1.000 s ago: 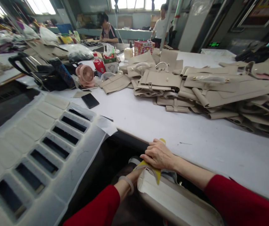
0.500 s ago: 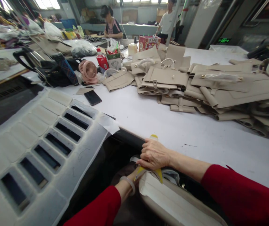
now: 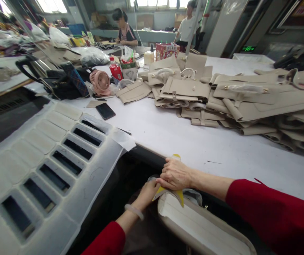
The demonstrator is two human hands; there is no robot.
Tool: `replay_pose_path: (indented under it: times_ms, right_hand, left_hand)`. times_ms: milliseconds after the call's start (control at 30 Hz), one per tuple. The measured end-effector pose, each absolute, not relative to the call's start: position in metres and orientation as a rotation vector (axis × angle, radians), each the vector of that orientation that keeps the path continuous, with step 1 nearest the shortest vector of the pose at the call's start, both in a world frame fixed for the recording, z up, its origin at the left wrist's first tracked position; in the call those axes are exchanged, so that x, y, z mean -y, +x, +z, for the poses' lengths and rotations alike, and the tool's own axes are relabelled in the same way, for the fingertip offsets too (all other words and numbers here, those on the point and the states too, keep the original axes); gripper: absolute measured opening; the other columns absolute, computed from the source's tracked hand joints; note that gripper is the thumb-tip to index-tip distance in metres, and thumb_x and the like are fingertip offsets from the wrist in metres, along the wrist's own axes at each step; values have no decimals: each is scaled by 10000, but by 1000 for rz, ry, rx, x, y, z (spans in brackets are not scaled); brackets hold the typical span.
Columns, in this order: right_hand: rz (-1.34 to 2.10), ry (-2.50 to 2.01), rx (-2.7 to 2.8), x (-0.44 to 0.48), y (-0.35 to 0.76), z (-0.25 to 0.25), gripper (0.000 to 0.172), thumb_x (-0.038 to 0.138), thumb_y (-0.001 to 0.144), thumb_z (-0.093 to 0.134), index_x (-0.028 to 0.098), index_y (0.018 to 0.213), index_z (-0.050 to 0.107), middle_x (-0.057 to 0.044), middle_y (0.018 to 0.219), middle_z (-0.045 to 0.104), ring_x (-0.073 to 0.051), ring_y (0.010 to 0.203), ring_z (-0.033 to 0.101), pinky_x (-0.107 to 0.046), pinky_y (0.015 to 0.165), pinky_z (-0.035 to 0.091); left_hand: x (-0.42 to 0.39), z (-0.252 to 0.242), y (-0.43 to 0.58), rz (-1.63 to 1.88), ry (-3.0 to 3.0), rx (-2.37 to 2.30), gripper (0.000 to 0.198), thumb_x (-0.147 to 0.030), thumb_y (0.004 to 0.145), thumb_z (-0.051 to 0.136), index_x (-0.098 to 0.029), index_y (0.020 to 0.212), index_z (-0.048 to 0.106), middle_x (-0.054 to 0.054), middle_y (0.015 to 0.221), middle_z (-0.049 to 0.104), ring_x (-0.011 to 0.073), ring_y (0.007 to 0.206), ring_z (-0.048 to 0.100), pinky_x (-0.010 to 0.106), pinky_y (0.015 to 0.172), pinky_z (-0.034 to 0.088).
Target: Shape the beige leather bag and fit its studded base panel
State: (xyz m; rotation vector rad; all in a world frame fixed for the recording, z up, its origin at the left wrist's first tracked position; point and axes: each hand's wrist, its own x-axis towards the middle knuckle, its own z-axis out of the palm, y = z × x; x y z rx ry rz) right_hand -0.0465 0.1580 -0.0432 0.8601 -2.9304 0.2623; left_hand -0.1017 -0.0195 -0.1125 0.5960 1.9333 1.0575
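Note:
A beige handbag (image 3: 238,241) with a white panel (image 3: 202,221) along its upturned side rests below the table edge, near my lap. My right hand (image 3: 174,174) is closed at its far end, fingers curled round a yellow-edged piece (image 3: 179,197). Yellow shows both above and below that hand; the piece's full shape is hidden. Beside it, my left hand (image 3: 147,193) reaches up from below, its fingers bent close to the right thumb. What they grip, if anything, I cannot make out. Clear plastic wrap (image 3: 193,195) shows beside the bag.
A large pile of beige bag pieces (image 3: 186,88) covers the table's far right. On the left lies a translucent slotted tray (image 3: 69,198). Beyond it are a phone (image 3: 105,111), a pink fan (image 3: 100,82) and a red-labelled bottle (image 3: 115,69). Two people (image 3: 127,33) are farther back.
My left forearm has swung to the left and its hand now shows more clearly beside the right one. My right hand stays almost in place on the yellow-edged piece.

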Motion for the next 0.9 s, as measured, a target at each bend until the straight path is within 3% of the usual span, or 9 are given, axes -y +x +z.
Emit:
replay_pose_path:
  times_ms: [133, 300, 467, 567, 667, 700, 767, 833, 900]
  right_hand:
    - [242, 835, 2938, -156, -44, -40, 532, 366, 1039, 357, 180, 608, 609, -37, 596, 663, -146, 540, 515, -371, 641, 211]
    - [238, 768, 2972, -154, -38, -37, 563, 360, 1048, 312, 180, 609, 614, -45, 579, 654, -153, 530, 507, -360, 634, 208]
    - [235, 684, 3004, -153, -26, -36, 543, 339, 1043, 327, 173, 614, 615, -53, 596, 658, -153, 532, 512, -358, 636, 210]
    - [252, 570, 3042, -148, -15, -37, 563, 349, 1055, 307, 170, 621, 618, -55, 598, 661, -152, 545, 530, -370, 647, 201]
    - [289, 438, 3093, -143, -3, -36, 576, 361, 1064, 281, 176, 639, 623, -50, 628, 675, -156, 584, 553, -369, 658, 199]
    - [306, 395, 3110, -141, 1, -36, 568, 360, 1064, 284, 179, 647, 626, -46, 644, 683, -156, 596, 559, -368, 663, 201]
    - [326, 319, 3138, -140, 7, -34, 558, 356, 1063, 291, 184, 654, 629, -36, 668, 695, -151, 606, 566, -364, 671, 209]
    - [325, 267, 3150, -141, 14, -32, 576, 362, 1068, 282, 185, 640, 624, -30, 660, 695, -144, 597, 569, -358, 676, 223]
    - [341, 166, 3166, -144, 23, -30, 607, 383, 1075, 267, 185, 619, 616, -27, 653, 694, -141, 602, 584, -349, 686, 246]
  left_hand:
    - [47, -76, -100, 1326, 625, -1777, 519, -481, 1017, 325, -172, 1368, 549, 89, 1369, 589, 238, 1291, 515, 362, 1128, 382]
    - [60, -46, -74, 1262, 840, -1703, 502, -460, 967, 497, -242, 1420, 509, 57, 1309, 626, 260, 1217, 555, 380, 1101, 397]
    - [53, -41, -74, 1162, 1068, -1849, 321, -347, 969, 499, -267, 1231, 666, 47, 1280, 646, 237, 1332, 471, 383, 1239, 91]
    - [51, -36, -76, 1169, 1134, -1850, 246, -328, 960, 505, -272, 1057, 724, 53, 1125, 703, 245, 1295, 506, 413, 1238, 58]
    - [51, -35, -76, 1205, 1114, -1774, 247, -363, 955, 518, -278, 1014, 742, 39, 1095, 711, 251, 1254, 535, 415, 1234, -9]
    - [50, -36, -77, 1208, 1060, -1728, 275, -392, 958, 509, -271, 1025, 747, 34, 1087, 714, 256, 1212, 561, 420, 1232, 8]
    - [47, -41, -79, 1234, 852, -1608, 376, -472, 961, 478, -231, 1048, 753, 47, 1057, 722, 275, 1102, 612, 454, 1202, 171]
    - [42, -47, -82, 1289, 622, -1462, 481, -541, 947, 470, -171, 1069, 753, 83, 1029, 731, 302, 1044, 627, 455, 1076, 366]
    - [38, -52, -84, 1333, 511, -1354, 511, -557, 916, 528, -132, 1105, 741, 116, 1075, 726, 314, 1061, 620, 417, 980, 434]
